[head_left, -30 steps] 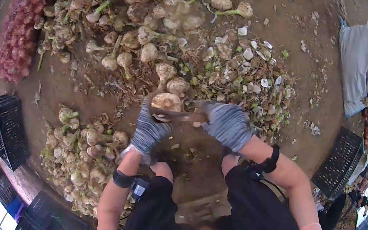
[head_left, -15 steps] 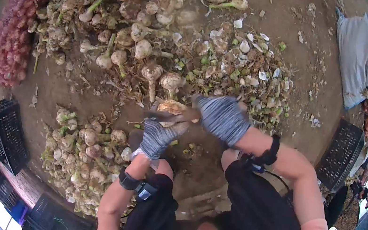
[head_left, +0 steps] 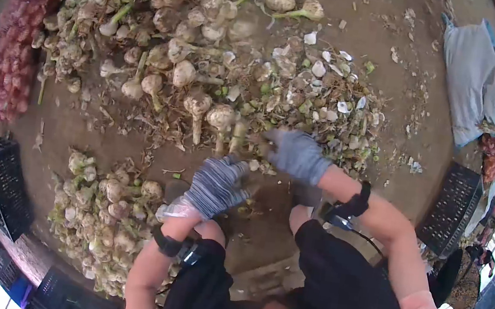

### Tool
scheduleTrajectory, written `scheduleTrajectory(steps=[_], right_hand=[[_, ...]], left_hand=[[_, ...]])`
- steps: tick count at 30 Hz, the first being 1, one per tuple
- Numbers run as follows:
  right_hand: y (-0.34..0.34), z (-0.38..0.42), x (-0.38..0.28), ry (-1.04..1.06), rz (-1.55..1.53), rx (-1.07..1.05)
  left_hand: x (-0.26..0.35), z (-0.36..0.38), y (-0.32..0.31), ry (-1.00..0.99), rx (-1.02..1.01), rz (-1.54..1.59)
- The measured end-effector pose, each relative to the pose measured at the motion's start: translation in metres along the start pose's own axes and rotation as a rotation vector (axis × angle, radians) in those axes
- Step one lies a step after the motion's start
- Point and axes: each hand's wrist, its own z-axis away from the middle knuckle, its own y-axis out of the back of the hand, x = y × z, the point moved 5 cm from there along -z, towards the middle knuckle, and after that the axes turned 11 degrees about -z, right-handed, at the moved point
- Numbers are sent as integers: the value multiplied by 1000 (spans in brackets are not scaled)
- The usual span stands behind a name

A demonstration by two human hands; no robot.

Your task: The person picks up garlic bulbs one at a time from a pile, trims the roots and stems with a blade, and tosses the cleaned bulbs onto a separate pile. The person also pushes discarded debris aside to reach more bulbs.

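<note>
My left hand point(head_left: 216, 186), in a grey striped knit glove, is closed round a garlic bulb that its fingers mostly hide. A pale garlic stalk point(head_left: 237, 137) stands up just beyond those fingers. To the right, my right hand point(head_left: 300, 156), gloved alike and slightly blurred, grips a knife point(head_left: 257, 138) whose blade is smeared and points left. Whole garlic bulbs point(head_left: 221, 117) with stalks lie just beyond my hands. A pile of trimmed garlic point(head_left: 117, 212) sits to the left of my left forearm.
Cut stalks and peelings point(head_left: 331, 106) cover the ground ahead right. A large garlic heap point(head_left: 167, 8) spreads ahead left, beside a red net sack point(head_left: 11, 68). Black crates point(head_left: 3, 185) stand at left, another crate point(head_left: 452, 207) at right, near white sacks point(head_left: 469, 72). Another person point(head_left: 465, 283) is at far right.
My left hand has turned over and moved slightly right and down, so the bulb's exposed root side no longer shows. My right hand has moved slightly, and the blade has come away from the bulb.
</note>
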Motion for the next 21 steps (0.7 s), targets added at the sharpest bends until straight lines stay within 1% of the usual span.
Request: scheduleTrajectory(steps=[2, 4, 7, 9, 11, 12, 13, 14, 15, 16, 18, 20, 21], right_hand=[[-1, -1, 2, 20, -40, -23], [-2, -14, 19, 31, 125, -52], [4, 1, 65, -201, 235, -35], [1, 3, 85, -159, 236, -15], [4, 0, 89, -119, 233, 21], [3, 2, 87, -132, 241, 39], [3, 3, 85, -145, 249, 57], [1, 3, 83, -137, 245, 55], [-1, 4, 82, -147, 230, 38], [-2, 4, 80, -157, 217, 22], [-1, 5, 66, -154, 215, 7], [-1, 5, 63, -159, 175, 36], [-5, 2, 68, -168, 225, 8]], left_hand=[[0, 0, -7, -30, -19, 23], [-3, 3, 1, -89, 87, -40], [-7, 26, 24, -96, 156, -123], [-24, 55, 49, 88, 206, -177], [-59, 103, 67, 335, 87, -244], [-76, 134, 79, 471, 15, -296], [-88, 164, 94, 659, -193, -353], [-117, 205, 97, 961, -647, -506], [-127, 241, 114, 1051, -772, -541], [-150, 269, 119, 1085, -1022, -580], [-152, 249, 144, 1229, -920, -581], [-149, 203, 150, 1085, -361, -492], [-147, 171, 148, 916, -43, -478]])
